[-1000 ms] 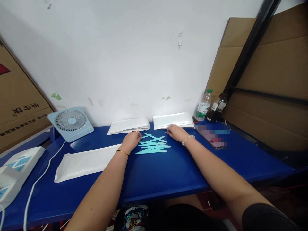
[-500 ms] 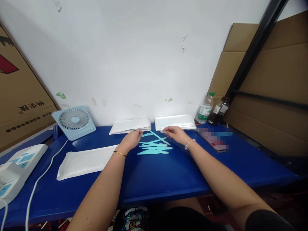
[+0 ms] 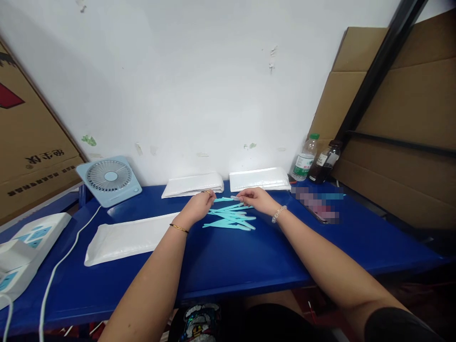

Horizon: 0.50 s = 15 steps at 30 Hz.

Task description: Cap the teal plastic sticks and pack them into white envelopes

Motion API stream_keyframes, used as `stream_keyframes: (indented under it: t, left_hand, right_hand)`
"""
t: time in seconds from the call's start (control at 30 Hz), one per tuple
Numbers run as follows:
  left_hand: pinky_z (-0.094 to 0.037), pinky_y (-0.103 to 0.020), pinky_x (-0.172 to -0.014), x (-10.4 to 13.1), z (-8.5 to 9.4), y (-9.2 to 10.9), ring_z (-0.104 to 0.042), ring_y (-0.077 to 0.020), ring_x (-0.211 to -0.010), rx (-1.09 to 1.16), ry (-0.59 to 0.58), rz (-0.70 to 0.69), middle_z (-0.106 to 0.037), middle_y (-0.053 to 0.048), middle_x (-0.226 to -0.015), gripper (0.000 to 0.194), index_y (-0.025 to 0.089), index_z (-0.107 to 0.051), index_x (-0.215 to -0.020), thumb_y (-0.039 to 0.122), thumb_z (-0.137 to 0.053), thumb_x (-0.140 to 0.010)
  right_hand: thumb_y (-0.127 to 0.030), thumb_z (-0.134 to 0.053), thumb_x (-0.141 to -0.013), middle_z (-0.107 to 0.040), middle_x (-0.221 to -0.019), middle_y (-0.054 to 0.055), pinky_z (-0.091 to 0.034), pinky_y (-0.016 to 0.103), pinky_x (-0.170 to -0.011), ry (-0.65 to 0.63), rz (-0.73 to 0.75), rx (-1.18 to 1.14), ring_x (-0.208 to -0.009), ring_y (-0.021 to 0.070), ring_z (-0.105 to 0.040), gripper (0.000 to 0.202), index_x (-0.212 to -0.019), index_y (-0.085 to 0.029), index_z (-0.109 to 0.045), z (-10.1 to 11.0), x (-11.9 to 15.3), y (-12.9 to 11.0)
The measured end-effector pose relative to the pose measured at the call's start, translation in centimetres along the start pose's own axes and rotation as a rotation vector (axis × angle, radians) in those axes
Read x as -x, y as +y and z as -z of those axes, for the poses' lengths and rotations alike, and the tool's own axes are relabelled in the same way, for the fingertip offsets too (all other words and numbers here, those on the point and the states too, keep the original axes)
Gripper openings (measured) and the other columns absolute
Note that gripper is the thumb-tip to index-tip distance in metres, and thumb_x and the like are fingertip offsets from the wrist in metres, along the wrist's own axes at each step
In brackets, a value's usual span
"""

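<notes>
My left hand [image 3: 200,207] is pinched on one end of a slim turquoise stick, which looks like an eyebrow razor [image 3: 223,200], over the blue table. Opposite it, my right hand [image 3: 257,199] pinches a small translucent cap [image 3: 235,197] close to the razor's other end. Whether cap and razor touch, I cannot tell. Just below both hands lies a loose, crisscrossed pile of several turquoise razors [image 3: 230,222]. Behind the hands, two white padded mailers, one left [image 3: 192,184] and one right [image 3: 258,179], lie against the wall.
Another white padded mailer [image 3: 128,238] lies left of my left forearm. Further left are a light-blue fan [image 3: 110,180] and a white power strip [image 3: 39,242] with cables. To the right stand a water bottle [image 3: 304,161] and a dark bottle [image 3: 323,164], with a phone [image 3: 313,206] in front.
The slanting razor beneath my left hand has dropped onto the pile. My right hand has moved slightly left with the translucent cap, nearer the razor in my left hand.
</notes>
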<state>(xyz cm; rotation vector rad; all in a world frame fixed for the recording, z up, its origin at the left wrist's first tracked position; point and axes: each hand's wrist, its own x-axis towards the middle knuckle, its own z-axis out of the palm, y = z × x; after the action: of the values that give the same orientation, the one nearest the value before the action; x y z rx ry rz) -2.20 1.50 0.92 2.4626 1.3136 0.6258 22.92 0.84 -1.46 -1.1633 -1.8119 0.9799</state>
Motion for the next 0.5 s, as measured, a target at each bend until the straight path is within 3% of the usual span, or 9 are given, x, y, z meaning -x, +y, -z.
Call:
stream_keyframes:
  t: [0.23,0.33,0.4,0.5]
  left_hand:
    - [-0.042,-0.027,-0.068,-0.2,-1.5,0.9,-0.057,-0.017,-0.074,0.098,-0.03,-0.033,-0.063,-0.004,-0.082,0.025,0.019,-0.056,-0.091,0.029,-0.033,-0.09]
    - [-0.043,-0.031,-0.081,0.0,-2.1,1.3,-0.057,-0.0207,-0.093,0.059,-0.065,-0.052,-0.064,-0.007,-0.1,0.029,0.019,-0.058,-0.101,0.036,-0.039,-0.089]
    - [-0.038,-0.036,-0.094,0.2,-2.4,1.6,-0.047,-0.0268,-0.115,-0.019,-0.122,-0.072,-0.056,-0.011,-0.121,0.048,0.02,-0.054,-0.118,0.049,-0.053,-0.08]
    - [-0.031,-0.043,-0.101,0.5,-2.8,1.9,-0.032,-0.0339,-0.129,-0.12,-0.235,-0.081,-0.042,-0.014,-0.138,0.093,0.021,-0.039,-0.135,0.063,-0.069,-0.057]
  right_hand:
    - [-0.036,-0.06,-0.078,-0.064,-0.068,0.002,-0.045,0.024,-0.056,-0.069,0.006,0.031,-0.059,0.0121,-0.056,0.028,-0.093,-0.014,-0.069,-0.4,0.1,-0.5]
    - [-0.037,-0.056,-0.081,-0.066,-0.078,0.005,-0.047,0.028,-0.065,-0.108,0.031,0.213,-0.07,0.0154,-0.059,0.029,-0.096,-0.015,-0.069,0.3,0.4,-0.5]
    - [-0.044,-0.063,-0.076,-0.064,-0.097,0.009,-0.047,0.034,-0.079,-0.111,0.056,0.438,-0.09,0.0217,-0.058,0.039,-0.104,-0.017,-0.067,0.8,0.8,-0.5]
    - [-0.057,-0.076,-0.054,-0.051,-0.121,0.015,-0.041,0.044,-0.091,-0.147,-0.02,0.729,-0.114,0.0342,-0.045,0.084,-0.125,-0.019,-0.055,1.2,1.6,-0.8]
